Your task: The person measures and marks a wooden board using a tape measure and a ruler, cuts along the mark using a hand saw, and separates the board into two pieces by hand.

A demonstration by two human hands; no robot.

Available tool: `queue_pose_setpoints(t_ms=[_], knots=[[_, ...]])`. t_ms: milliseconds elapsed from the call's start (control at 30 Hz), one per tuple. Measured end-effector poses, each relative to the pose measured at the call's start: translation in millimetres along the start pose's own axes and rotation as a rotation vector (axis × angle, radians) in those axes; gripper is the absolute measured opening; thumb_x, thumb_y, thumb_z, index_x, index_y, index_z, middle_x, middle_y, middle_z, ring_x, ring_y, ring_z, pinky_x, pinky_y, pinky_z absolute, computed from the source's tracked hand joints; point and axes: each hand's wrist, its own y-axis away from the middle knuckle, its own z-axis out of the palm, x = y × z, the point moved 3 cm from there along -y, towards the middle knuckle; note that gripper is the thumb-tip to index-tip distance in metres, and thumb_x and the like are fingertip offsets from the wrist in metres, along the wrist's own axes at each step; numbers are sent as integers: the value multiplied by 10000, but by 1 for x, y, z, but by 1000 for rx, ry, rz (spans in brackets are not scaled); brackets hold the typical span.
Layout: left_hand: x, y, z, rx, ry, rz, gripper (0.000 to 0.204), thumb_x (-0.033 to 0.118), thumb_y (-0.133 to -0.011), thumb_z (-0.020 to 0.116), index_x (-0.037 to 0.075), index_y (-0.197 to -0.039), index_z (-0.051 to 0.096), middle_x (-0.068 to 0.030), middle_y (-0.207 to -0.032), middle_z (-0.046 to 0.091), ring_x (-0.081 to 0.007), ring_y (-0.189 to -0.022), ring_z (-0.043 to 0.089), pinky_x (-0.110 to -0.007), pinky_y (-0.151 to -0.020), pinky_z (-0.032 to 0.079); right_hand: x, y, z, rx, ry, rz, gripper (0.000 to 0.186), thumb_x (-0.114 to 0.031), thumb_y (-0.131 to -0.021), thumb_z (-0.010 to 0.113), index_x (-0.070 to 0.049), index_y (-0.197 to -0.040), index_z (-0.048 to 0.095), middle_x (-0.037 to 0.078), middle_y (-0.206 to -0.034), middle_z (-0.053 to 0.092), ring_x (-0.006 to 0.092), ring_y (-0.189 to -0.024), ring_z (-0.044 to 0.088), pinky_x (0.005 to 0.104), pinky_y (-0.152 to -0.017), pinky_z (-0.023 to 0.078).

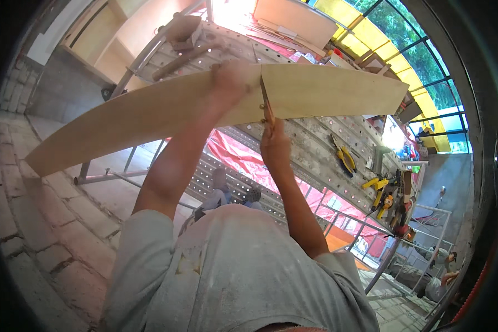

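Observation:
A long, pale wooden board [332,88] spans the view ahead of me, with its left end lower. My right hand [275,145] is closed around the handle of a handsaw [266,99]. The saw's narrow blade lies across the board, and a dark cut line runs up to the far edge. Left of the blade, my left hand [231,80] is on the board near its far edge. Motion smears its fingers, so their grip cannot be made out.
Perforated metal planks [310,141] lie under the board. To the right are yellow-handled snips [344,156] and several yellow tools [379,191]. A brick wall [55,232] rises at left. Pink sheeting [238,155] shows below the planks. People [440,276] are far down at lower right.

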Motion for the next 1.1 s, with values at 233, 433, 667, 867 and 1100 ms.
queue_pose_setpoints(t_ms=[233, 433, 667, 867, 1100], knots=[[-22, -5, 6, -73, 27, -7, 639, 346, -732, 884, 81, -1234, 589, -128, -1259, 651, -346, -1271, 550, -554, -1059, 388, -32, 16, -35, -82, 91, -40, 267, -234, -1064, 492, -55, -1262, 500, 318, -846, 672, 545, -791, 644, 625, -657, 498], [-22, -9, 10, -108, 23, -37, 662, 345, -725, 888, 90, -1256, 585, -134, -1277, 645, -341, -1283, 543, -559, -1063, 380, -5, 49, -23, -64, 10, 68, 203, -208, -1056, 521, -50, -1182, 516, 312, -907, 664, 552, -793, 630, 581, -604, 486], [-26, -17, 17, -168, -1, -56, 643, 372, -735, 875, 91, -1235, 584, -133, -1278, 646, -347, -1276, 545, -564, -1055, 384, 8, -5, 30, 187, -135, -154, 261, -158, -1035, 545, -55, -1271, 498, 335, -890, 655, 554, -830, 639, 600, -641, 487], [-31, -18, 17, -106, 92, 49, 676, 375, -705, 883, 88, -1238, 581, -137, -1278, 652, -354, -1294, 540, -558, -1060, 378, -16, 1, -11, -26, -30, 55, 255, -177, -1049, 535, -37, -1258, 492, 338, -929, 654, 559, -841, 638, 619, -663, 471], [-23, -11, 12, -117, 20, -29, 644, 369, -718, 884, 92, -1218, 587, -104, -1271, 649, -340, -1254, 564, -541, -1051, 384, 8, 55, -24, -110, 66, 31, 243, -173, -1052, 530, -15, -1233, 496, 334, -864, 648, 547, -773, 637, 600, -613, 466]])
